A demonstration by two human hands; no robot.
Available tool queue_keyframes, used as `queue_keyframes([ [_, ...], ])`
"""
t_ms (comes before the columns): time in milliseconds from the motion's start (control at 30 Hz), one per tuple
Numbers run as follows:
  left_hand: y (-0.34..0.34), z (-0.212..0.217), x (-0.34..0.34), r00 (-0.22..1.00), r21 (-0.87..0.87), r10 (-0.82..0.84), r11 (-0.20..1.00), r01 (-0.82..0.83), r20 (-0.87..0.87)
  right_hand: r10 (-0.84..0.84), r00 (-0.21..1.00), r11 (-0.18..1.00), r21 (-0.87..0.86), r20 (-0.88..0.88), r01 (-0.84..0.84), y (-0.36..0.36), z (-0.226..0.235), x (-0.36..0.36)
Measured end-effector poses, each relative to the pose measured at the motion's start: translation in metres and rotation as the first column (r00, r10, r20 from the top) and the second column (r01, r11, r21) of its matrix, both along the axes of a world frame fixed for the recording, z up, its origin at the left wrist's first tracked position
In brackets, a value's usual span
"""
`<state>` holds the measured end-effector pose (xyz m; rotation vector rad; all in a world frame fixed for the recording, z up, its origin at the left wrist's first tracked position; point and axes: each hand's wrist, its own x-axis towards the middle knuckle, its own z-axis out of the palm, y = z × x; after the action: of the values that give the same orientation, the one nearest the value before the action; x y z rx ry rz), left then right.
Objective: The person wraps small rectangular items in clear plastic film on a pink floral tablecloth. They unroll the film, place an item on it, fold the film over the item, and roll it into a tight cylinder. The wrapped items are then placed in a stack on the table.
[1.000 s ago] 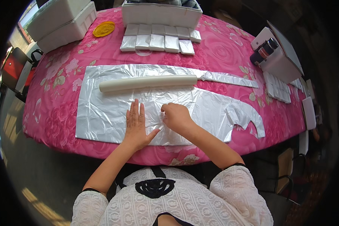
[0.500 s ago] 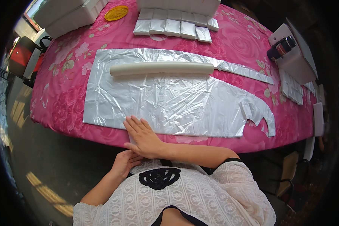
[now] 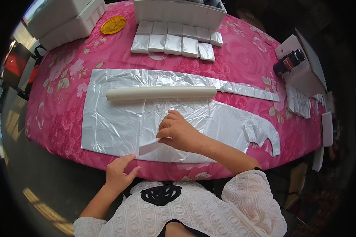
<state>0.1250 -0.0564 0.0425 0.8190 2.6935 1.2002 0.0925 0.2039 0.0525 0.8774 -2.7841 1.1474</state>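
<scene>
A thin, shiny plastic sheet (image 3: 114, 130), shaped like an apron with narrow straps at its right end, lies flat on the table. Across its far half rests a long cream-white tube (image 3: 162, 93). My right hand (image 3: 180, 132) is over the sheet's middle, fingers closed on one end of a flat white strip (image 3: 150, 147); the strip's other end meets the plastic near its front edge. Beside that end, my left hand (image 3: 120, 170) is open, index finger at the sheet's front edge and thumb apart, holding nothing.
Folded plastic packets (image 3: 173, 44) lie in rows before a white foam box (image 3: 178, 14). A yellow round tray (image 3: 113, 25) is at the far left, near more foam boxes (image 3: 73, 27). Right: a dark bottle (image 3: 289, 62), a foam box (image 3: 304, 73) and more packets (image 3: 298, 102). Pink flowered cloth (image 3: 55, 114) covers the table.
My right hand has lifted from the front edge, moved right and farther in, and now holds the white strip up. My left hand came from below the edge onto it. The view shifted slightly.
</scene>
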Motion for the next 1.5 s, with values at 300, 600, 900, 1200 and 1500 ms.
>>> queue_keyframes([
  [300,0.008,-0.012,-0.020,0.997,0.024,-0.063,0.998,0.064,-0.037,-0.821,0.445,0.339,-0.322,0.357,0.884,0.205,-0.048,-0.148],
  [600,0.012,-0.011,-0.028,0.999,-0.009,-0.051,0.999,0.051,0.005,-0.908,0.302,0.367,0.205,0.289,0.907,0.243,-0.069,-0.193],
  [900,0.014,-0.014,-0.030,0.999,-0.032,-0.049,0.998,0.049,0.022,-0.851,0.230,0.372,0.233,0.471,0.899,0.266,-0.054,-0.183],
  [1200,0.018,-0.014,-0.030,0.996,-0.027,-0.077,0.997,0.077,-0.033,-0.944,0.323,0.328,0.269,0.063,0.906,0.275,-0.068,-0.177],
  [1500,0.040,-0.010,-0.026,0.963,-0.036,-0.232,0.973,0.229,-0.138,-0.391,0.910,0.855,0.312,-0.137,0.415,0.104,-0.032,-0.060],
])
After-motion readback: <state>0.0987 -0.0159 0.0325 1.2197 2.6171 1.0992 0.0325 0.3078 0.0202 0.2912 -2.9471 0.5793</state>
